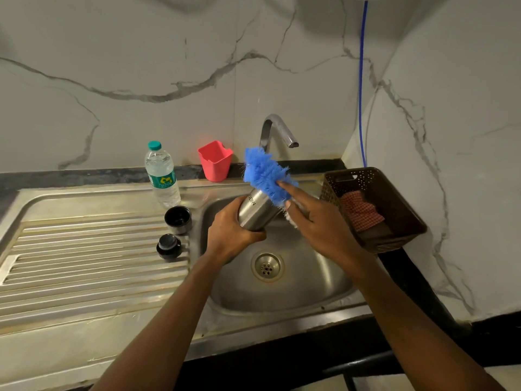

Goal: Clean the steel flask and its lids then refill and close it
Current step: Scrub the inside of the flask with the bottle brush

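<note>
on the drainboard at left: black lids (178, 218), seemingly not yet washed. over the sink (310, 292): left hand (228, 235) curled round the base of the tilted steel flask (258, 211). at its mouth: blue brush (266, 174), pinched in the right hand (318, 224), forefinger along the bristles. likely scrubbing the inside; next, feeding the brush straight down the neck.

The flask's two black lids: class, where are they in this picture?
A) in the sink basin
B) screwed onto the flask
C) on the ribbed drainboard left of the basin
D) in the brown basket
C: the cup lid and the stopper lid both sit on the ribbed drainboard, left of the basin, while the left hand grips the steel flask and the right hand holds the blue brush.
</note>
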